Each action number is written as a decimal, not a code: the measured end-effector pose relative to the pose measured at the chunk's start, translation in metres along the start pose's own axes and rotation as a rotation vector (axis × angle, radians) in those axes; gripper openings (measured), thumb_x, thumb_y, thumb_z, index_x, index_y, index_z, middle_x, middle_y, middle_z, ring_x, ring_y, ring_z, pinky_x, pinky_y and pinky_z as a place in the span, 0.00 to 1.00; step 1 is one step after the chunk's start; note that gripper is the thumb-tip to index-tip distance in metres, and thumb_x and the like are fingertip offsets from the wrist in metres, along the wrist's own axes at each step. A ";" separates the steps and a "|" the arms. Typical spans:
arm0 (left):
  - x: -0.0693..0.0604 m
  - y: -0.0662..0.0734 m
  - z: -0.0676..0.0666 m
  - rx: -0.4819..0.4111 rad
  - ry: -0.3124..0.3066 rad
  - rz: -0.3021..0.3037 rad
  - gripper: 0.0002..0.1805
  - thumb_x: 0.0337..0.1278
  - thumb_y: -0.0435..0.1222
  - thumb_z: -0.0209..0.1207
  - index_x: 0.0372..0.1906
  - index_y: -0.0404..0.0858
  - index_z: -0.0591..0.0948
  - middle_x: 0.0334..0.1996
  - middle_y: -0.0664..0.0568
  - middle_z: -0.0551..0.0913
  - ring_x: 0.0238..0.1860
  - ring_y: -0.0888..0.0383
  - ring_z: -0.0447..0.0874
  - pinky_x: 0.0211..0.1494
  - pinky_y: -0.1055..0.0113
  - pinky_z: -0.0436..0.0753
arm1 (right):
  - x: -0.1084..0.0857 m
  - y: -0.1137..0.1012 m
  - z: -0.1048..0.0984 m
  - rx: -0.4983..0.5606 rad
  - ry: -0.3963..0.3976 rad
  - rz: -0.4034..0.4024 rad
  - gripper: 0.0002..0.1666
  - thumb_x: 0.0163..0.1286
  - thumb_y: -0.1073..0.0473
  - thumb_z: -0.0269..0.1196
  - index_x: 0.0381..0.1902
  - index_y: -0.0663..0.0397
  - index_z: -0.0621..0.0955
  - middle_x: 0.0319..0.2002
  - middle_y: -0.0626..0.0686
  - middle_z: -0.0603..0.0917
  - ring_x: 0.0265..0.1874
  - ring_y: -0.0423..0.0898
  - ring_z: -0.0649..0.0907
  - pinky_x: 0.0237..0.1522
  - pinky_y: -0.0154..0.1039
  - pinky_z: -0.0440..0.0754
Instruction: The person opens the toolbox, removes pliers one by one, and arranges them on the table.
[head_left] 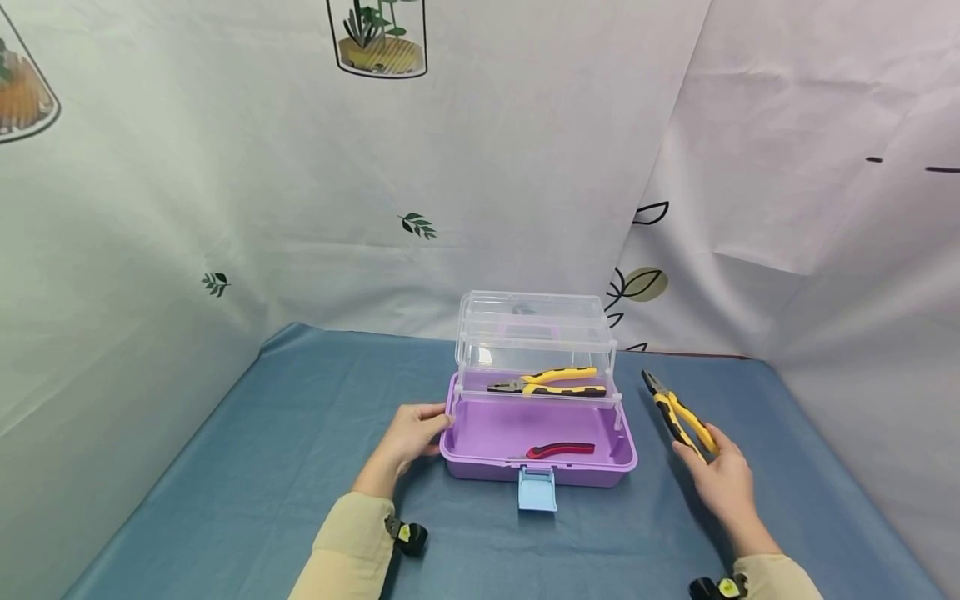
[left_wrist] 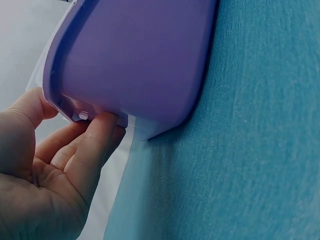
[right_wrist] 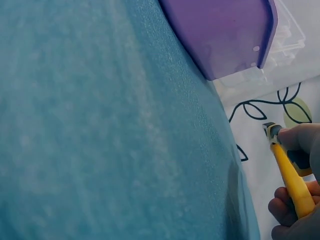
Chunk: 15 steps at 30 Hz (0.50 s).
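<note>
A purple box [head_left: 495, 425] stands on the table, its clear lid raised at the back. My left hand [head_left: 411, 432] grips the box's left rim, thumb on top and fingers beneath; the left wrist view shows this hand [left_wrist: 55, 165] on the purple wall [left_wrist: 135, 55]. To the right of the box, my right hand [head_left: 723, 479] holds yellow-black pliers [head_left: 678, 412] by the handles, jaws pointing away. The right wrist view shows the yellow handle [right_wrist: 292, 182] in that hand [right_wrist: 302, 200]. Another yellow-black pair [head_left: 562, 389] lies toward the box's back, and a red-handled tool [head_left: 561, 449] lies near its front.
A light-blue latch [head_left: 537, 490] hangs down at the box's front. Blue cloth [head_left: 300, 467] covers the table. Behind and at the sides hang pale sheets [head_left: 510, 183] with plant prints.
</note>
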<state>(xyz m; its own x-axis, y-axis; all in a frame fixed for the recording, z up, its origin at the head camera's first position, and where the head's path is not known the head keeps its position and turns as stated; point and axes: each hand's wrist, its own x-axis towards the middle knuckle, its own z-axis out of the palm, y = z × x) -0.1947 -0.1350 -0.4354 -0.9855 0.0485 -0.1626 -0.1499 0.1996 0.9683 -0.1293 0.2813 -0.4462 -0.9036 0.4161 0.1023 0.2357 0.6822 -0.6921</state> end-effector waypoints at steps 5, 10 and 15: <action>0.001 -0.001 0.000 0.005 0.001 0.000 0.19 0.56 0.33 0.59 0.54 0.34 0.80 0.50 0.39 0.83 0.37 0.57 0.84 0.30 0.66 0.85 | 0.003 0.002 0.000 -0.004 -0.046 0.020 0.44 0.66 0.49 0.59 0.68 0.72 0.59 0.63 0.76 0.65 0.57 0.66 0.69 0.57 0.64 0.67; 0.001 -0.001 0.000 0.004 0.001 0.002 0.19 0.56 0.33 0.59 0.54 0.34 0.80 0.49 0.39 0.83 0.37 0.56 0.84 0.30 0.66 0.86 | 0.005 0.004 -0.001 -0.025 -0.086 0.040 0.45 0.65 0.49 0.60 0.69 0.72 0.58 0.64 0.76 0.63 0.61 0.68 0.66 0.61 0.64 0.65; 0.001 -0.001 0.000 -0.002 0.001 0.007 0.19 0.56 0.32 0.59 0.54 0.33 0.80 0.49 0.38 0.83 0.37 0.56 0.84 0.31 0.65 0.86 | 0.007 0.004 -0.002 -0.043 -0.111 0.049 0.45 0.64 0.50 0.60 0.68 0.74 0.58 0.63 0.76 0.64 0.59 0.68 0.68 0.59 0.63 0.67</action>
<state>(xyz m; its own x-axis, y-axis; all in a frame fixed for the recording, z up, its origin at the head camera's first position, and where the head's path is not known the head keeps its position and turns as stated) -0.1951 -0.1347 -0.4365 -0.9867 0.0491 -0.1552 -0.1427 0.1973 0.9699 -0.1342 0.2880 -0.4468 -0.9239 0.3824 -0.0124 0.2940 0.6887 -0.6627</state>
